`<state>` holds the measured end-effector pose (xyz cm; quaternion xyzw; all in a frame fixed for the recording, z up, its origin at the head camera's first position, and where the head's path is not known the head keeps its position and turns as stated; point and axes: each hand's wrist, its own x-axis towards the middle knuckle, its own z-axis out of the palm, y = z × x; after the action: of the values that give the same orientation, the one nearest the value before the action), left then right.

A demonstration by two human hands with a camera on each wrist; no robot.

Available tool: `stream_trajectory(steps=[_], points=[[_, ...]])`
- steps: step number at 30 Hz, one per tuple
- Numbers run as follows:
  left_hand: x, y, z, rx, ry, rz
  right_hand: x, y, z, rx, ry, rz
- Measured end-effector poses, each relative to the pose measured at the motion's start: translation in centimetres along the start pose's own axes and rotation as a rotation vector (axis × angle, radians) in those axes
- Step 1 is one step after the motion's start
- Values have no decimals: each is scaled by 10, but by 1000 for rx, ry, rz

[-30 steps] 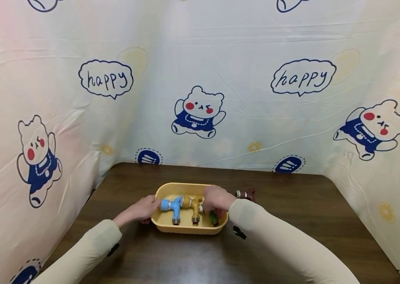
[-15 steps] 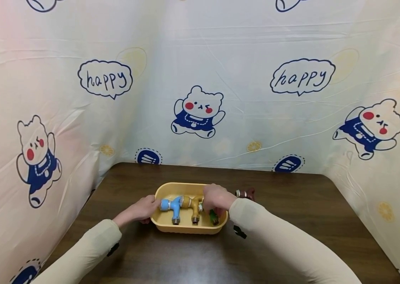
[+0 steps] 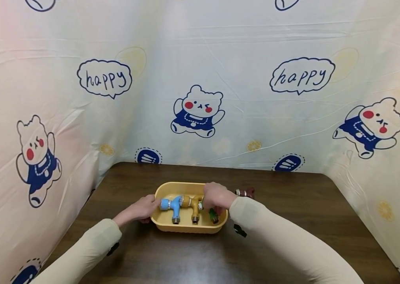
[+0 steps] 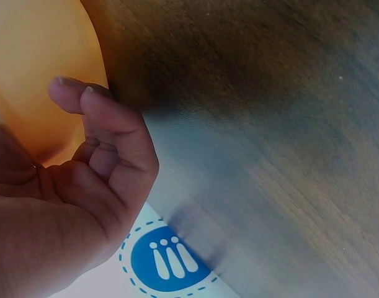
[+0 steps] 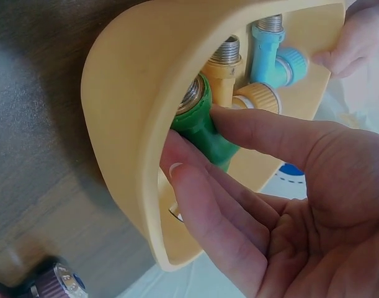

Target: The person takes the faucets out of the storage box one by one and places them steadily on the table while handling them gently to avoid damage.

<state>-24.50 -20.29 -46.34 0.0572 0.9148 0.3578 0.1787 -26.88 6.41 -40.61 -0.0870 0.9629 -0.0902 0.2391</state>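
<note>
A pale yellow plastic tub stands on the table with several toy-coloured water taps in it. My left hand grips its left end, thumb over the rim and fingers curled outside and below, as the left wrist view also shows. Inside the tub's right end, my right hand pinches a green tap between thumb and fingers; its metal threaded end points toward the tub's near side. Left of it lie a mustard-yellow tap and a light blue tap, side by side. My right hand covers the green tap's far part.
A dark red tap lies on the brown wooden table, just right of the tub and partly behind my right sleeve. A printed curtain hangs behind the table and along both sides.
The green tap's threaded end has shifted slightly away from the tub's near side, with my right hand still on it. My left hand and the other taps stay in place.
</note>
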Motion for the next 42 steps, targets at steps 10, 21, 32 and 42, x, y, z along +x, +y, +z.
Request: stream_trajectory(steps=[10,21,32,42], points=[[46,-56,9,-7,-42,44,1,1,-6,10,23,0],[55,-65,13,-8,-34,57,-9,2,-16,44,47,-10],[0,1,1,6,10,-7,-13,1,-14,21,55,-6],[0,1,-1,-17,-4,2,-16,2,-17,40,52,-3]])
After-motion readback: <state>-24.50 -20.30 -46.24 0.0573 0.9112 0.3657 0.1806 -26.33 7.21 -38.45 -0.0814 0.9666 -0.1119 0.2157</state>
